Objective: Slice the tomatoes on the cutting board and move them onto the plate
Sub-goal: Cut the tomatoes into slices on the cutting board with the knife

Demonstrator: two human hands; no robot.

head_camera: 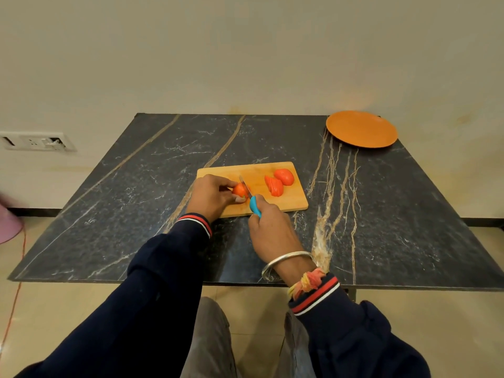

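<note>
A wooden cutting board (297, 197) lies mid-table. My left hand (211, 196) pins a red tomato (239, 190) on the board's left part. My right hand (270, 227) grips a knife by its blue handle (255, 206); the blade (245, 185) rests across the tomato's right side. A fanned stack of tomato slices (274, 186) and a larger tomato piece (285, 176) sit on the board's right part. An orange plate (361, 128) with nothing on it stands at the table's far right corner.
The dark marble-patterned table (136, 192) stands against a cream wall. A wall socket panel (38, 141) is at the left. A pink object (8, 225) and an orange cord (16, 296) are on the floor at left.
</note>
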